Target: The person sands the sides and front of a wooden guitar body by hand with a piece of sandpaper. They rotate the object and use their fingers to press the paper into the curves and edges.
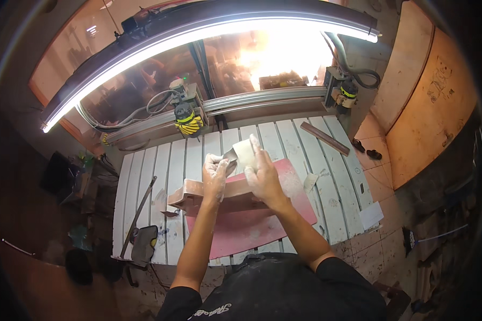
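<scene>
My left hand (214, 175), whitened with dust, pinches the grey edge of a bent piece of sandpaper (245, 154), cream on its broad face. From the other side my right hand (263, 179) grips the same sheet, thumb on the face and fingers along its right edge. Both hands are raised over a long brown wooden workpiece (191, 188) with a shaped left end. That piece lies across a pink board (235, 235); my wrists and forearms hide part of it.
The white slatted table (136, 187) carries a dark bar (139, 216) and a black-grey pad (144, 243) at left, and a brown wood strip (325, 138) at far right. Small paper pieces (311, 182) lie right. Behind runs a metal rail (268, 100) with two machine heads (186, 119).
</scene>
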{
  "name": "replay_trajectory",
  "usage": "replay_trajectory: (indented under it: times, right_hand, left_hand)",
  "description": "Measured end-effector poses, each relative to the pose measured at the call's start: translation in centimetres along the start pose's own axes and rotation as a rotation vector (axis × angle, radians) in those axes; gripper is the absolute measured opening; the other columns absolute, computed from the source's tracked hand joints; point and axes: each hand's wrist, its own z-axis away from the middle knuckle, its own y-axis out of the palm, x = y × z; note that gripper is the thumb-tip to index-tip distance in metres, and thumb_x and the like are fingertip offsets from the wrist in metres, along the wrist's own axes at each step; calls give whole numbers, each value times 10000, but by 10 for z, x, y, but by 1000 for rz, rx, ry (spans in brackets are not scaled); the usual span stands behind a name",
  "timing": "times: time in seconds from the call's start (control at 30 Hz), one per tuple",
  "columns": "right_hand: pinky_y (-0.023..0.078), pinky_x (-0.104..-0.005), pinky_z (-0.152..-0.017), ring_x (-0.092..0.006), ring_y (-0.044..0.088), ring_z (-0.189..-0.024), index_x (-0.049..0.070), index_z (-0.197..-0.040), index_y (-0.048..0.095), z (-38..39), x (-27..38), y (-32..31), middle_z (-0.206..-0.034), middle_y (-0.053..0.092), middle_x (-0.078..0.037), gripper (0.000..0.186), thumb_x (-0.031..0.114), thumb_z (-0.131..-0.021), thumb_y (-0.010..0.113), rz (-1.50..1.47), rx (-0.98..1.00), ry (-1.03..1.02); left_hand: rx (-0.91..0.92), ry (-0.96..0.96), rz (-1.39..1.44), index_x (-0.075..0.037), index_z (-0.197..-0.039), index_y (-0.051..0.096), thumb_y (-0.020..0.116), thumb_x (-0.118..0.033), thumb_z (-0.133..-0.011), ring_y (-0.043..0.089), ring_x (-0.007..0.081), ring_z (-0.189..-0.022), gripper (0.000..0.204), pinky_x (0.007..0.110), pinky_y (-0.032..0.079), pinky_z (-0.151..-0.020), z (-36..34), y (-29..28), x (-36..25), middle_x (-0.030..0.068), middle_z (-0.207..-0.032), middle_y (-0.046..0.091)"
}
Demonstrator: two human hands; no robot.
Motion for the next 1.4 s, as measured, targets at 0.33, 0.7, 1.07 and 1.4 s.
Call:
replay_trajectory:
  times: [0.33, 0.7, 1.07, 1.4]
  right_hand:
    - [527, -486, -905, -427, 617, -1031, 62, -1621, 346, -1, -9, 35, -1164, 567, -241, 750, -10, -913, 583, 126, -188, -74]
    - [481, -464, -1095, -443, 566, -1311, -9, -1572, 384, -1, -7, 31, -1439, 523, -270, 682, -51, -925, 592, 38, -145, -42]
    - [528, -437, -976, -391, 637, -1113, 36, -1547, 465, -8, -18, 33, -1244, 597, -222, 686, -92, -881, 569, -54, -119, -224]
    - [530, -377, -919, -289, 634, -1044, 47, -1603, 408, -7, -25, 38, -1211, 581, -177, 705, -66, -930, 586, -29, -157, -123]
  left_hand:
    - [-13, 40, 38, -27, -1044, 474, 592, -51, -1043, 720, 278, -1088, 120, 435, 617, -1003, 1, 5, -6, 180, -1142, 645]
    - [-1, 101, 89, -33, -1001, 554, 637, -71, -1041, 659, 109, -1000, 100, 298, 591, -920, -1, 2, 5, 63, -1050, 623]
    - [78, 60, -172, 39, -1317, 634, 711, -130, -1004, 638, 114, -1062, 363, 296, 548, -938, -6, 3, -12, 68, -1187, 678]
    - [121, -50, 254, 82, -1512, 462, 484, -217, -986, 585, 177, -1291, 605, 390, 467, -1108, -7, 11, -18, 122, -1415, 613]
